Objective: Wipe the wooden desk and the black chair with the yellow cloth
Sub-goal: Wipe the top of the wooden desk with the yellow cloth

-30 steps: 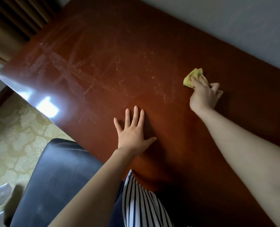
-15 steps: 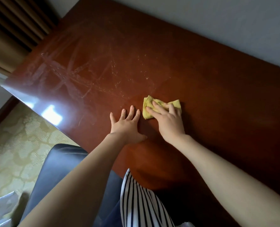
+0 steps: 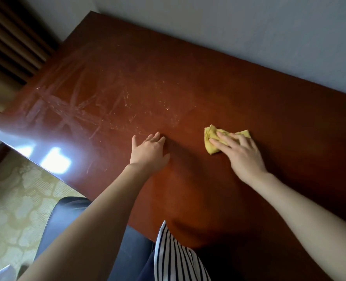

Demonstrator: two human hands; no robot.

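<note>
I see the crumpled yellow cloth flat on the glossy reddish-brown wooden desk, its long axis running left to right; the right hand presses it with straight, spread fingers; the streaked patch lies leftward, beyond the left hand, which rests flat between them; I judge the next stroke goes left; the black padded chair sits below the near edge.

Brown curtain, grey wall, patterned carpet
</note>
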